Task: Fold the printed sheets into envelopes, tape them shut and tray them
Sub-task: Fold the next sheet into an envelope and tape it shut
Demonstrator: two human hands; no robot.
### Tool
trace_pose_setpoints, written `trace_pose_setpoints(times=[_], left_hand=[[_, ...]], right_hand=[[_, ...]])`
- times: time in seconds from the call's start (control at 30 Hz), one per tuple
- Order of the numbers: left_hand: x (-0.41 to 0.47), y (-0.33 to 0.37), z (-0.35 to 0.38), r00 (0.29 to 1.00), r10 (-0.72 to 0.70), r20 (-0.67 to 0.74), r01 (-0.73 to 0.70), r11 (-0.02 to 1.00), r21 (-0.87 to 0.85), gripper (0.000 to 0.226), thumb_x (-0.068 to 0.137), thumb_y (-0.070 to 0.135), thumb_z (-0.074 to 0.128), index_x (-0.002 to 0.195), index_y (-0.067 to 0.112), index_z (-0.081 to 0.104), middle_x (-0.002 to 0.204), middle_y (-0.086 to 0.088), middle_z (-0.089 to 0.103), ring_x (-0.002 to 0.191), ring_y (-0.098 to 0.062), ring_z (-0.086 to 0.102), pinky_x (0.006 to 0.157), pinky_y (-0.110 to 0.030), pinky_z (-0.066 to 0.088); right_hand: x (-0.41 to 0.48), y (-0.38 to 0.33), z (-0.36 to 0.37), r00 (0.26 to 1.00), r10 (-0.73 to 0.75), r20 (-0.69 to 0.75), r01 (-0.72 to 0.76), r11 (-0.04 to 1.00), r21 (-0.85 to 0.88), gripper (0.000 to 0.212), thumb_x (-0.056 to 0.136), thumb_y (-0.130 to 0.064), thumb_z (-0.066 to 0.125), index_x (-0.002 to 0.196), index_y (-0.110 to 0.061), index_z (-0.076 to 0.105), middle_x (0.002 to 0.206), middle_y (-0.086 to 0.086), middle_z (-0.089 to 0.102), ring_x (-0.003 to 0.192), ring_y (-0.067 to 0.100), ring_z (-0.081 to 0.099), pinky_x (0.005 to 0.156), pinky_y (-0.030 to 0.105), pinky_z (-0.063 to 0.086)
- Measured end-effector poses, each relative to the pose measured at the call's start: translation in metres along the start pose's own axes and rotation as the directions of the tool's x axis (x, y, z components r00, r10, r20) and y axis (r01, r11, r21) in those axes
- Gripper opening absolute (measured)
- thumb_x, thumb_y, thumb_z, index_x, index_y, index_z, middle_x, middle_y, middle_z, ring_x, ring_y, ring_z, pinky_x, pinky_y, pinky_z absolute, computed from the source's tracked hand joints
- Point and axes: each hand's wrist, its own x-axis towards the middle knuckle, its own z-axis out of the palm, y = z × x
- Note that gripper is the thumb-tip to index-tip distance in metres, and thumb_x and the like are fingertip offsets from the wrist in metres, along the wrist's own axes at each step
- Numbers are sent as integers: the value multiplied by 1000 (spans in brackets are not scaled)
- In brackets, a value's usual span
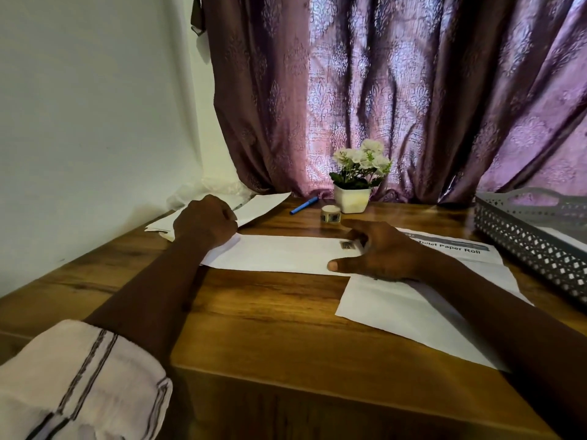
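Note:
A long white folded envelope lies across the middle of the wooden table. My left hand is curled into a fist and rests on the envelope's left end. My right hand lies flat over its right end, fingers spread, next to a small piece of patterned tape stuck on the envelope. A printed sheet headed "Toilet Paper Roll" lies under my right forearm. The patterned tape roll stands just behind the envelope. A grey perforated tray sits at the right edge.
More white sheets are stacked at the back left by the wall. A blue pen and a white pot of flowers stand at the back, in front of a purple curtain.

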Motion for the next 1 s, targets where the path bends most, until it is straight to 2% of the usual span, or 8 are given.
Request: trace_pose_setpoints(times=[0.2, 0.33, 0.43, 0.6, 0.73, 0.8, 0.9, 1.0], left_hand=[[4, -2, 1, 995, 78, 67, -75, 996, -40, 14, 75, 38, 84, 77, 25, 77, 85, 5, 75, 91, -20, 71, 87, -40, 60], [9, -7, -6, 990, -35, 136, 30, 999, 34, 51, 69, 61, 83, 94, 17, 74, 94, -4, 74, 98, -26, 68, 88, -41, 58], [9, -12, -15, 977, -92, 194, 124, 979, -163, 44, 70, 46, 91, 94, 10, 79, 95, -5, 75, 95, -22, 67, 85, -35, 54], [1, -13, -28, 883, -146, 446, 443, 573, -689, 42, 67, 7, 92, 105, -2, 77, 107, -23, 76, 100, -39, 73, 95, -54, 57], [0, -8, -34, 895, -3, 447, 400, 451, -798, 46, 72, 16, 86, 115, 4, 75, 113, -21, 76, 108, -40, 71, 94, -55, 57], [2, -4, -35, 928, 75, 365, 318, 351, -880, 29, 88, 15, 75, 116, 9, 74, 107, -15, 78, 97, -31, 74, 81, -43, 63], [-4, 8, -32, 952, 129, 279, 252, 194, -948, 14, 95, 17, 69, 108, 18, 73, 96, -4, 78, 85, -21, 74, 69, -35, 62], [-11, 25, -19, 963, 110, 246, 225, 173, -959, 11, 93, 13, 71, 103, 17, 75, 99, -7, 78, 91, -26, 71, 74, -41, 63]], right_hand=[[4, -1, -6, 1000, 18, 9, -19, 989, 148, 85, 72, -48, 87, 146, -33, 49, 113, -7, 65, 103, 10, 61, 81, 20, 50], [4, -4, -6, 1000, 29, -3, -28, 990, 139, 72, 76, -46, 85, 140, -38, 53, 125, 2, 64, 113, 21, 60, 95, 31, 52], [4, -2, -3, 998, 62, -28, -58, 993, 103, 80, 75, -49, 84, 144, -20, 55, 133, 1, 62, 117, 18, 58, 101, 33, 51], [7, 4, 4, 990, 105, -93, -94, 988, 119, 84, 72, -53, 85, 142, -16, 56, 121, -1, 63, 110, 18, 60, 98, 36, 53], [11, 11, 9, 980, 95, -177, -80, 993, 88, 98, 72, -57, 84, 153, -20, 43, 137, 4, 58, 116, 20, 60, 95, 34, 52], [11, 15, 12, 960, 125, -251, -61, 967, 249, 99, 69, -60, 83, 151, -22, 43, 129, 3, 61, 111, 24, 65, 93, 40, 56], [11, 17, 8, 913, 179, -367, 54, 837, 544, 71, 73, -55, 83, 131, -21, 60, 117, 3, 72, 104, 22, 71, 92, 45, 59], [7, 15, -11, 867, 242, -436, 129, 735, 666, 39, 83, -31, 84, 115, -14, 69, 105, 6, 77, 95, 23, 74, 86, 41, 59]])
